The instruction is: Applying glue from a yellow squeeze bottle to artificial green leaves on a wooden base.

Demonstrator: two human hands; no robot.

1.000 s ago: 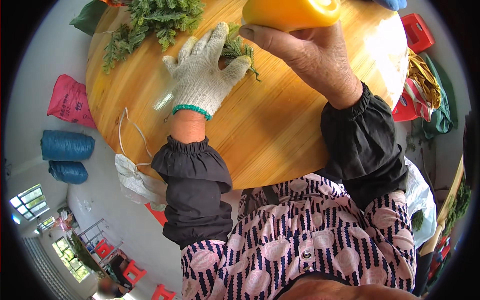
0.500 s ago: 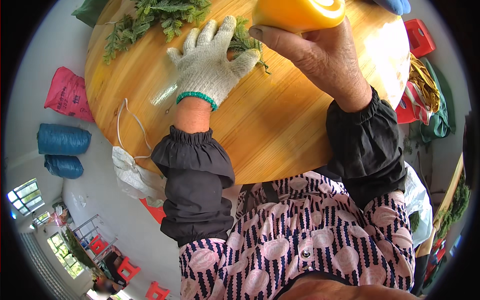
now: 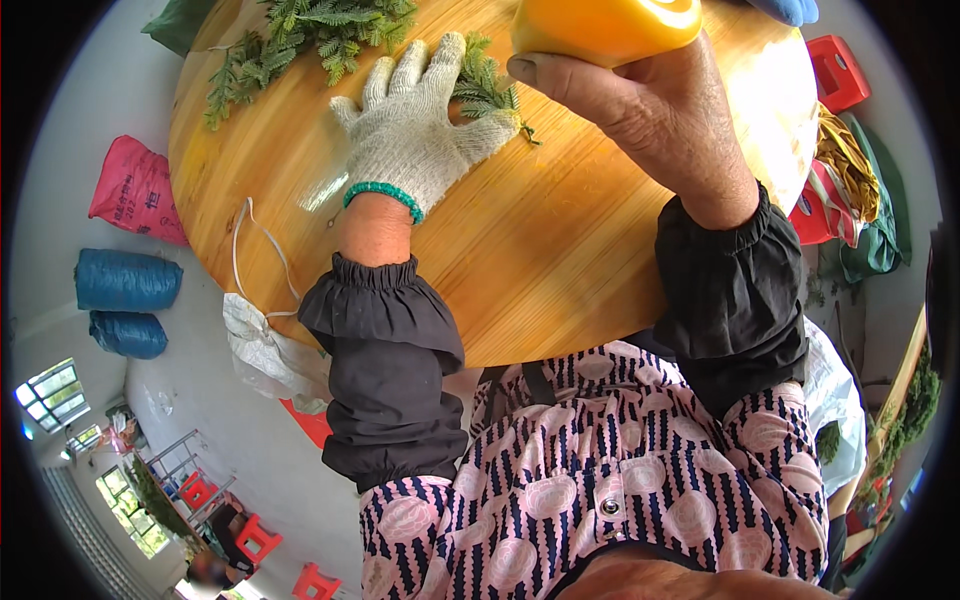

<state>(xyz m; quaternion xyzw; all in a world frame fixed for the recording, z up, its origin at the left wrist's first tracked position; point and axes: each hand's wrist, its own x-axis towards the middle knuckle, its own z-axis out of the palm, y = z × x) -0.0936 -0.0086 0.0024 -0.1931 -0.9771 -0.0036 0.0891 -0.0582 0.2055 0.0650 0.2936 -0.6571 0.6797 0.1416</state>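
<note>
My left hand [image 3: 418, 130], in a whitish knit glove with a green cuff, lies with fingers spread on the round wooden table [image 3: 540, 260]. Beside its thumb and forefinger is a small green evergreen sprig [image 3: 482, 82]; whether the thumb touches the stem I cannot tell. My right hand [image 3: 655, 120], bare, grips a glossy yellow rounded object [image 3: 600, 28] above the table. The top of that object is cut off by the upper edge, so its kind does not show.
A heap of evergreen sprigs [image 3: 320, 35] lies at the table's far left. Something blue [image 3: 785, 10] sits at the far right edge. A white bag [image 3: 275, 350] with a cord hangs by the near left edge. Red stools [image 3: 838, 72] and blue bundles [image 3: 128, 280] stand around the table.
Both hands have shifted only slightly: the left a little to the left, the right a little to the right with the yellow object still in it. The sprigs lie as before.
</note>
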